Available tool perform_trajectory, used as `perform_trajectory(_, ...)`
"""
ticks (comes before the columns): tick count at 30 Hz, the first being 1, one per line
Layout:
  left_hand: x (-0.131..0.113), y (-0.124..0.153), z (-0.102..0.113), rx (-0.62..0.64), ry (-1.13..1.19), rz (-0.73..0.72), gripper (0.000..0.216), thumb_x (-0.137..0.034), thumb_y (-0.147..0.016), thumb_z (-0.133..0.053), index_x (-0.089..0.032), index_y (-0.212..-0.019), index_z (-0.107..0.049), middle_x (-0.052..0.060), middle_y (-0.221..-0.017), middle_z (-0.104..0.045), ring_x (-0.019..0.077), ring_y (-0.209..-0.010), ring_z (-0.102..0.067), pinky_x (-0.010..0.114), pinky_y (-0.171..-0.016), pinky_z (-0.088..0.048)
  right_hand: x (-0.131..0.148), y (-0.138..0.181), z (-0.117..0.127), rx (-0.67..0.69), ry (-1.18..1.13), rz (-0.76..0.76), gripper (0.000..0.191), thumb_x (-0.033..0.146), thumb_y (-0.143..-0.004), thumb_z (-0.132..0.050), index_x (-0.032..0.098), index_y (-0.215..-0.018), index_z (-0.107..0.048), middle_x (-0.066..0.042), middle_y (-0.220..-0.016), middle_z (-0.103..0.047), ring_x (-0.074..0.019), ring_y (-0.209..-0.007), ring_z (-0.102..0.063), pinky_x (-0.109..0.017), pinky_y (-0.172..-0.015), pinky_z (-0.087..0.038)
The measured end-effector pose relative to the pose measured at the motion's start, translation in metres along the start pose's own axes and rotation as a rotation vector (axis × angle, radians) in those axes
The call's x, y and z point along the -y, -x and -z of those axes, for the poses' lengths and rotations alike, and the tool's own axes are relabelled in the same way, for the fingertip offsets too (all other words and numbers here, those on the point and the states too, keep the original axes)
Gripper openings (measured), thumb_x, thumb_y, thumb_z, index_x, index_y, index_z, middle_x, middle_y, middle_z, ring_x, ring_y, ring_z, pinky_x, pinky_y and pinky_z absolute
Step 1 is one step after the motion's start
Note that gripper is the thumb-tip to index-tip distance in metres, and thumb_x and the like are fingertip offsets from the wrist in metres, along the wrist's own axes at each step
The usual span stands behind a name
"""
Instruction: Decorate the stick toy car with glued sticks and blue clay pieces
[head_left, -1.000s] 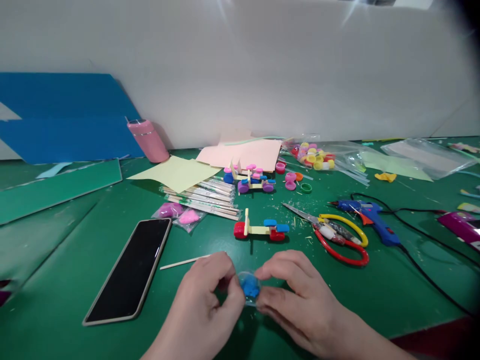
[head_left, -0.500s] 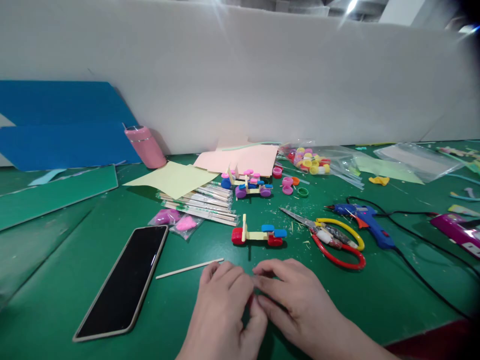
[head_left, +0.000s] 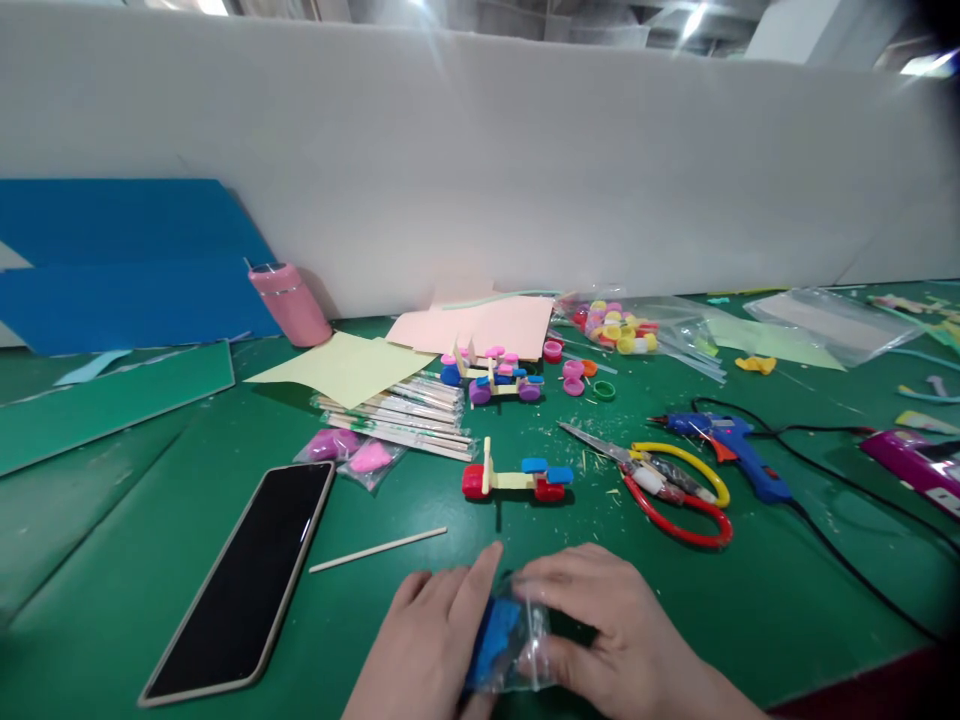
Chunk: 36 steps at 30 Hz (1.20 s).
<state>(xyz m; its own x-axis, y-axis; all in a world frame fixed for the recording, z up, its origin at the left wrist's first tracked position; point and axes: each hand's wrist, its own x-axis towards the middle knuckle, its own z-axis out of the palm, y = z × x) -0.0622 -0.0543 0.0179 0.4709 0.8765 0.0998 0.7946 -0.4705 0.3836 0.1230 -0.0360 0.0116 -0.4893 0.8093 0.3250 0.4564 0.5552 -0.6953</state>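
A small clear zip bag (head_left: 495, 640) with blue material inside, probably modelling clay, is between my two hands near the bottom of the view. My left hand (head_left: 424, 640) grips its left side, the index finger stretched along it and the thumb mostly hidden. On the other side, my right hand (head_left: 611, 625) pinches the bag's right edge between thumb and fingers. Just beyond my hands stands a toy vehicle (head_left: 517, 482) with red wheels, a cream stick body and blue pieces on top. A thin wooden stick (head_left: 379, 550) lies to the left.
A phone (head_left: 244, 580) lies at left, near clay packets (head_left: 369, 458) and wrapped sticks (head_left: 405, 420). Scissors (head_left: 660, 480) and a blue glue gun (head_left: 724, 440) with its cord lie at right. Behind are more toy vehicles (head_left: 506, 385), bottle caps (head_left: 574, 380) and a pink tumbler (head_left: 291, 305).
My hands, close together before, have moved apart slightly, and the bag of blue material now shows between them. My left index finger has straightened. The view has tilted up a little.
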Motion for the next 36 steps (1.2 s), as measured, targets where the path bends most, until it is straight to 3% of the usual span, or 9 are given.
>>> perform_trajectory(4,-0.003,-0.005,-0.004,0.102,-0.082,0.059,0.062,-0.006,-0.060,-0.043,-0.014,-0.121,-0.045,0.010,-0.103,-0.064,0.0234,-0.089,-0.056,0.036,-0.078,-0.042,0.002,0.000,-0.001,0.055,0.071,0.018,0.045,0.051,-0.087,-0.031,0.021,-0.092,-0.064,-0.005,-0.092,-0.068,-0.0173,-0.078,-0.063,-0.027,-0.070,-0.043)
perform_trajectory(10,-0.009,-0.011,-0.002,0.262,-0.161,0.103,0.065,-0.002,-0.058,-0.041,-0.011,-0.122,-0.047,0.013,-0.103,-0.065,0.0261,-0.091,-0.057,0.040,-0.079,-0.042,0.001,0.000,-0.002,0.172,0.049,-0.043,0.058,0.056,-0.088,-0.020,0.019,-0.080,-0.064,-0.004,-0.074,-0.065,-0.0140,-0.068,-0.060,-0.023,-0.063,-0.042)
perform_trajectory(16,-0.008,-0.012,-0.004,0.378,-0.089,0.110,0.070,-0.002,-0.055,-0.042,-0.013,-0.124,-0.045,0.012,-0.110,-0.064,0.0255,-0.095,-0.059,0.036,-0.081,-0.043,-0.001,-0.001,-0.002,0.211,0.033,-0.078,0.063,0.066,-0.081,-0.021,0.020,-0.078,-0.066,-0.004,-0.082,-0.064,-0.0163,-0.073,-0.060,-0.027,-0.066,-0.042)
perform_trajectory(21,-0.005,-0.012,-0.006,0.373,-0.045,0.088,0.068,-0.004,-0.059,-0.042,-0.014,-0.126,-0.042,0.013,-0.112,-0.063,0.0257,-0.095,-0.060,0.037,-0.081,-0.045,-0.002,0.000,-0.002,0.180,0.025,-0.098,0.042,0.049,-0.086,-0.034,0.023,-0.082,-0.067,-0.004,-0.092,-0.064,-0.0166,-0.082,-0.059,-0.027,-0.072,-0.042)
perform_trajectory(25,-0.005,-0.014,-0.004,0.342,-0.005,0.045,0.067,-0.003,-0.061,-0.040,-0.012,-0.128,-0.038,0.015,-0.112,-0.063,0.0244,-0.094,-0.061,0.036,-0.080,-0.047,-0.003,0.000,-0.006,0.134,-0.026,-0.087,0.046,0.056,-0.083,-0.036,0.021,-0.079,-0.066,-0.005,-0.093,-0.064,-0.0177,-0.082,-0.058,-0.028,-0.073,-0.043)
perform_trajectory(29,-0.007,-0.019,-0.006,0.392,-0.010,0.063,0.074,-0.001,-0.057,-0.040,-0.006,-0.130,-0.032,0.019,-0.110,-0.063,0.0274,-0.093,-0.061,0.040,-0.077,-0.049,-0.005,-0.001,-0.013,0.102,-0.035,-0.087,0.051,0.060,-0.080,-0.037,0.020,-0.075,-0.067,-0.006,-0.084,-0.064,-0.0188,-0.076,-0.058,-0.029,-0.068,-0.043)
perform_trajectory(36,0.007,-0.008,-0.016,0.319,0.149,-0.035,0.091,-0.001,-0.052,-0.041,-0.019,-0.137,-0.013,0.011,-0.107,-0.066,0.0223,-0.086,-0.063,0.032,-0.073,-0.050,-0.005,0.000,-0.012,0.170,-0.106,-0.090,0.021,0.030,-0.080,-0.048,0.020,-0.074,-0.066,-0.002,-0.081,-0.065,-0.0145,-0.074,-0.059,-0.025,-0.067,-0.042)
